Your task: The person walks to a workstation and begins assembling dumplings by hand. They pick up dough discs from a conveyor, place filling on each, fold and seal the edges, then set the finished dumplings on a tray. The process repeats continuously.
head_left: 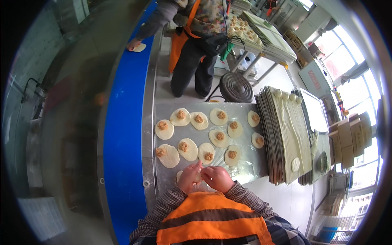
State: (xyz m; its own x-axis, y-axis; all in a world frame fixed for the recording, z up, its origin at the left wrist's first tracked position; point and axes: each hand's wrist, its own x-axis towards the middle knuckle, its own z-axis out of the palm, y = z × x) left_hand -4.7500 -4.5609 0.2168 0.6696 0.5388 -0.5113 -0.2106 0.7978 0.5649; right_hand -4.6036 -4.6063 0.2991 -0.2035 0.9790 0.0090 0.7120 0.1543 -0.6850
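Close in front of my orange apron, my left hand [189, 176] and my right hand [218, 178] meet over the near edge of the metal table [249, 173]. The left hand cups a piece of dough [198, 178], mostly hidden by the fingers. Curled in a pinch, the right fingers press at that dough's edge. Part of another pale dough round [179, 175] shows just left of my left hand. Beyond my hands lie several flat dough wrappers topped with brownish filling; the nearest are one wrapper [205, 157] straight ahead and another [169, 160] to the left.
A blue conveyor belt [124, 134] runs along the left. Across the table a co-worker's hand [133, 44] touches a dough round [140, 47] on it. A round black stool [236, 87] stands beyond the table. Stacked cloth-covered trays [286, 134] rise at the right, with dough pieces on top.
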